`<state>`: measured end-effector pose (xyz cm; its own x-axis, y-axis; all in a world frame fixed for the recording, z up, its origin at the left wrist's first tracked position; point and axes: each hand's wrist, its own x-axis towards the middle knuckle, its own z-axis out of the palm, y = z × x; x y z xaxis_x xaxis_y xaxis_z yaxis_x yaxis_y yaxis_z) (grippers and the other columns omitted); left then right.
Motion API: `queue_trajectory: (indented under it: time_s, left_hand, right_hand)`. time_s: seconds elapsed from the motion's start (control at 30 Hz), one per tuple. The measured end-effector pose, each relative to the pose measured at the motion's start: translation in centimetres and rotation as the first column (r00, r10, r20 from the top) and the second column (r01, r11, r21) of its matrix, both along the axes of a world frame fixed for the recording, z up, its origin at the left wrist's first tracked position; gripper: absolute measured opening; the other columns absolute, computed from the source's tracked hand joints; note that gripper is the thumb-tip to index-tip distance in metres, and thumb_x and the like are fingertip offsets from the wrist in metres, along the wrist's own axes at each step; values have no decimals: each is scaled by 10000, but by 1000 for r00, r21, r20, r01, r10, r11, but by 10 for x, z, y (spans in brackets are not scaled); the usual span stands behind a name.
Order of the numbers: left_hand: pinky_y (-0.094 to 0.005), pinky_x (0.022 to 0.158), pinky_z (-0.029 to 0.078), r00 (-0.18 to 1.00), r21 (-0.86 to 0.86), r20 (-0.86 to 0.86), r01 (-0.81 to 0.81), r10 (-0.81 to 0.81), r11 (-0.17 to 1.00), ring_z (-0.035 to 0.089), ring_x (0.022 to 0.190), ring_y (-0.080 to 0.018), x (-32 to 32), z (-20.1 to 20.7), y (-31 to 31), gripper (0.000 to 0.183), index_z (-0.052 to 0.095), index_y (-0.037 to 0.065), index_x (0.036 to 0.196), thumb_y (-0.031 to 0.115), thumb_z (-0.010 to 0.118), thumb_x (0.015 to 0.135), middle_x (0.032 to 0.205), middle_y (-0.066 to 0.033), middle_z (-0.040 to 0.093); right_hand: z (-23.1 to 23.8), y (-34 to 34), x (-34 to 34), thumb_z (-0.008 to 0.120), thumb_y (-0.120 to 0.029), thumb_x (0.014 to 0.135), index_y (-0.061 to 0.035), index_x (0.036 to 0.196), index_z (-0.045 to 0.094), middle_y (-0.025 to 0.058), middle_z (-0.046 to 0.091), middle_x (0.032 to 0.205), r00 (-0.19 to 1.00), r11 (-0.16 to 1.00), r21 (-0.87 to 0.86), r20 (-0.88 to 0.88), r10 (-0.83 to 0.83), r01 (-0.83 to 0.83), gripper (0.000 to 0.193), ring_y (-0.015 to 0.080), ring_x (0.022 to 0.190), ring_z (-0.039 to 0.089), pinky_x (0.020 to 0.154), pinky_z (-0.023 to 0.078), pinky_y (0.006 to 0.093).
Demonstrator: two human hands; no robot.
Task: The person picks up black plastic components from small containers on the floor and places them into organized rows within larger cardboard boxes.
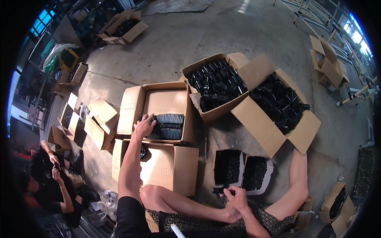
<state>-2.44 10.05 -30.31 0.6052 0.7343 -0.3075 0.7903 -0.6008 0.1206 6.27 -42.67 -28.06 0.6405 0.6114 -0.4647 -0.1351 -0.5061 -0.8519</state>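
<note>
My left hand (145, 126) reaches into an open cardboard box (166, 86), fingers spread. It rests at the left end of neat rows of flat black parts (168, 127) stacked there; whether it touches them I cannot tell. Low in front of me, my right hand (237, 199) is closed around a small black part (219, 191), whose exact kind I cannot make out. Just beyond that hand stand two small boxes, the left one (228, 166) and the right one (255, 174), both filled with small black pieces.
Two larger cartons of loose black parts, one (216, 81) ahead and one (276, 103) to its right, have raised flaps. A nearer carton (158, 164) adjoins the stacked box. A co-worker (55, 178) sits at left among more cartons. A pipe rack (317, 20) stands far right.
</note>
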Motion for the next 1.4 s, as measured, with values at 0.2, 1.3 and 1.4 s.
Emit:
queue_trajectory:
  time_s: [0.2,1.3,1.4]
  left_hand:
    - [-427,1056,429,896,144,282,313,-342,939,552,1214,-342,70,-24,-74,464,624,99,1283,271,712,861,1323,-146,585]
    - [-324,721,528,445,-184,852,-239,276,953,670,765,-187,105,-52,-48,306,636,-43,1030,243,669,925,837,-138,714]
    - [-292,655,528,240,-383,888,-83,392,920,652,710,-167,92,-47,-43,262,538,-10,1091,215,624,987,823,-101,657]
  right_hand:
    - [9,-5,-2,723,-258,902,-7,824,702,69,693,651,996,1000,7,94,11,-12,263,130,533,671,502,494,292]
    - [10,-31,24,608,-460,1001,-20,865,646,9,598,604,888,940,55,-351,-298,338,462,50,480,530,433,416,212]
    - [9,-32,23,602,-432,1010,-52,852,632,-2,596,663,831,927,50,-464,-307,371,413,54,514,540,423,411,200]
